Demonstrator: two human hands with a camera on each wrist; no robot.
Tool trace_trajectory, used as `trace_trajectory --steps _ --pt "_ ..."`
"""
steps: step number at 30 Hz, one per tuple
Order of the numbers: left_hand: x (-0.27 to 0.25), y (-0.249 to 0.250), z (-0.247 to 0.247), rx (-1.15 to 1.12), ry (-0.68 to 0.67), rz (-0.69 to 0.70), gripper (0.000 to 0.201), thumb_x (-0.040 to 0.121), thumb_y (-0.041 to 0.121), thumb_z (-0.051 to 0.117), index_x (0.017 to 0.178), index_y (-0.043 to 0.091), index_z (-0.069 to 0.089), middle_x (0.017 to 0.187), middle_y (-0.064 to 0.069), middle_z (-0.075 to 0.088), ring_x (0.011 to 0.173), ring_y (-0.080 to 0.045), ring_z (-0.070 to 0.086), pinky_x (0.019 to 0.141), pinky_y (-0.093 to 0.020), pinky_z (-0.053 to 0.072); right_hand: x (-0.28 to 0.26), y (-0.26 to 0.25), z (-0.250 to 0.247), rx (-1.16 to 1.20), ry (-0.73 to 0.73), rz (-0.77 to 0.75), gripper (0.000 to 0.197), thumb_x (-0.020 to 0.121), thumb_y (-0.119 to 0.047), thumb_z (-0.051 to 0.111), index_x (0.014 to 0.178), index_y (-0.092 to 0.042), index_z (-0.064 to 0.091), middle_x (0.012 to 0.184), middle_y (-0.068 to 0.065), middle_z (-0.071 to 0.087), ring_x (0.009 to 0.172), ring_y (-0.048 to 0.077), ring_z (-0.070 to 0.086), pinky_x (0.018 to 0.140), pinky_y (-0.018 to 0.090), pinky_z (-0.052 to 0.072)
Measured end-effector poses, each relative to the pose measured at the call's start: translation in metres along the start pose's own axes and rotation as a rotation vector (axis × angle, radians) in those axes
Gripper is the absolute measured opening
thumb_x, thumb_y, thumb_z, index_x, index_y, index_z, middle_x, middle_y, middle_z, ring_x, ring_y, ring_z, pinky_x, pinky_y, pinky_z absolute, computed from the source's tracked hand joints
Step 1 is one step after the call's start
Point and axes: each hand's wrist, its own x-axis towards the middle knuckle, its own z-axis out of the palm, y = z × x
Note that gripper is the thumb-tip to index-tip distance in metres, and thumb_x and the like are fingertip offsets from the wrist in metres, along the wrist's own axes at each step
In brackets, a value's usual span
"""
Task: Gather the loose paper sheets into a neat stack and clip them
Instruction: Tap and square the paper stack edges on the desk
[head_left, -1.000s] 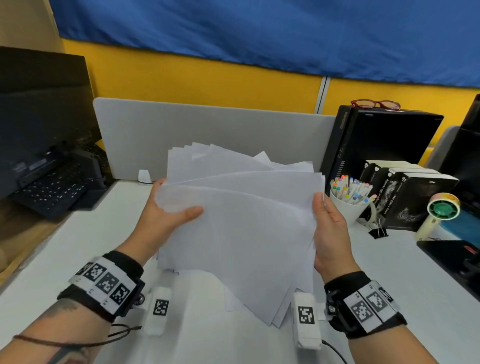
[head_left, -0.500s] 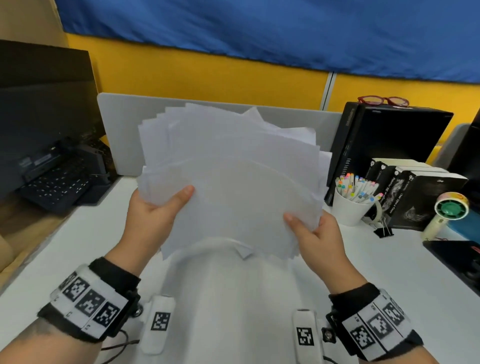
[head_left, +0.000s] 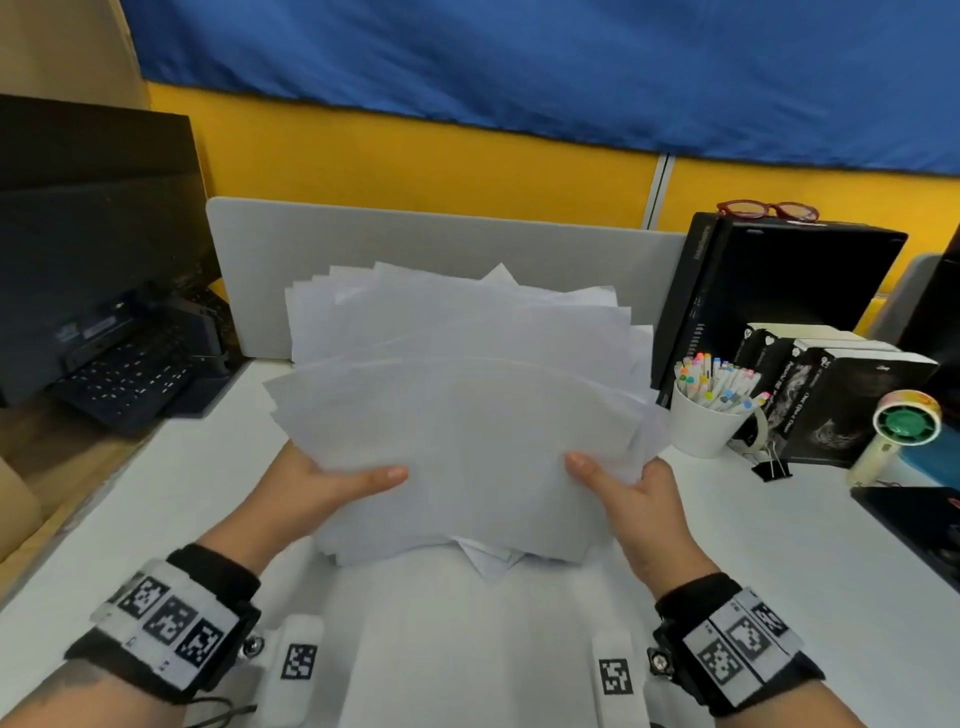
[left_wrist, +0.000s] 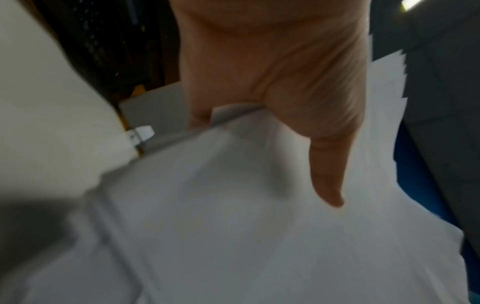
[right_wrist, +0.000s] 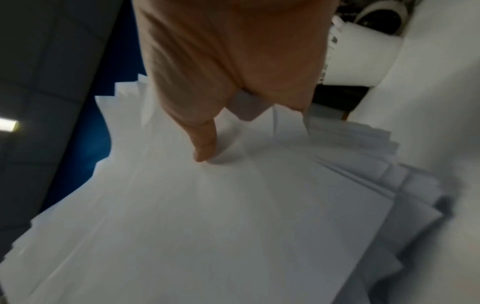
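Observation:
A fanned bundle of white paper sheets (head_left: 462, 415) stands upright above the white desk, its edges uneven and its corners offset. My left hand (head_left: 322, 483) pinches the bundle's lower left edge, thumb on the near face, fingers hidden behind. My right hand (head_left: 628, 488) pinches the lower right edge the same way. The left wrist view shows the left thumb (left_wrist: 327, 181) pressed on the paper sheets (left_wrist: 233, 226). The right wrist view shows the right thumb (right_wrist: 205, 144) on the paper sheets (right_wrist: 221, 216). A black binder clip (head_left: 771, 467) lies on the desk to the right, beside the cup.
A white cup of coloured markers (head_left: 706, 410) stands right of the sheets, with black books (head_left: 841, 400) and a black box (head_left: 779, 291) behind it. A small fan (head_left: 898, 431) is at far right. A monitor and keyboard (head_left: 124, 374) sit at the left; a grey divider (head_left: 415, 244) stands behind.
The sheets went from a slanted, loose fan to an upright bundle, first raised, then brought lower toward the desk. Both hands shifted to its lower edges, the right thumb now on the near face.

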Motion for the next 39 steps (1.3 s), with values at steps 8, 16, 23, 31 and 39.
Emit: trace_trajectory --steps 8,16,23,31,39 --pt "0.012 -0.003 -0.008 -0.089 0.034 0.041 0.073 0.062 0.021 0.096 0.128 0.014 0.067 0.121 -0.005 0.077 0.111 -0.023 0.074 0.083 -0.031 0.063 0.001 -0.029 -0.007 0.056 -0.133 -0.101 0.054 0.078 -0.016 0.074 0.13 -0.02 0.058 0.118 0.004 0.073 0.11 0.028 0.07 0.082 0.033 0.059" --pt "0.013 -0.013 0.002 -0.188 0.035 0.016 0.067 0.063 0.014 0.091 0.125 0.01 0.068 0.118 -0.009 0.078 0.109 -0.027 0.074 0.079 -0.03 0.063 0.029 -0.106 0.003 -0.321 -0.182 -0.409 0.002 0.092 -0.008 0.068 0.093 -0.009 0.069 0.083 0.013 0.071 0.078 0.019 0.067 0.071 0.046 0.056" --pt "0.011 -0.016 0.001 -0.152 0.045 -0.019 0.097 0.03 0.054 0.102 0.114 0.013 0.075 0.113 -0.007 0.08 0.103 -0.022 0.077 0.079 -0.029 0.064 0.036 -0.133 0.019 -0.288 -0.122 -0.644 0.005 0.098 -0.009 0.062 0.098 -0.005 0.064 0.089 0.007 0.068 0.08 0.017 0.066 0.07 0.033 0.055" --pt "0.006 -0.024 0.003 -0.213 0.004 -0.065 0.092 0.04 0.058 0.1 0.115 0.01 0.076 0.117 -0.011 0.078 0.108 -0.027 0.075 0.083 -0.029 0.063 0.026 -0.101 -0.019 -0.276 -0.138 -0.261 0.055 0.088 -0.049 0.069 0.127 -0.013 0.052 0.109 -0.003 0.072 0.093 0.001 0.071 0.072 0.014 0.055" --pt "0.0 -0.018 0.004 -0.175 -0.049 -0.054 0.096 0.045 0.05 0.101 0.127 0.013 0.067 0.121 -0.009 0.077 0.111 -0.027 0.074 0.088 -0.035 0.062 0.001 -0.009 -0.047 -0.093 -0.343 0.126 0.095 0.05 -0.04 0.098 0.132 -0.015 0.057 0.123 0.005 0.072 0.114 0.025 0.068 0.084 0.03 0.058"
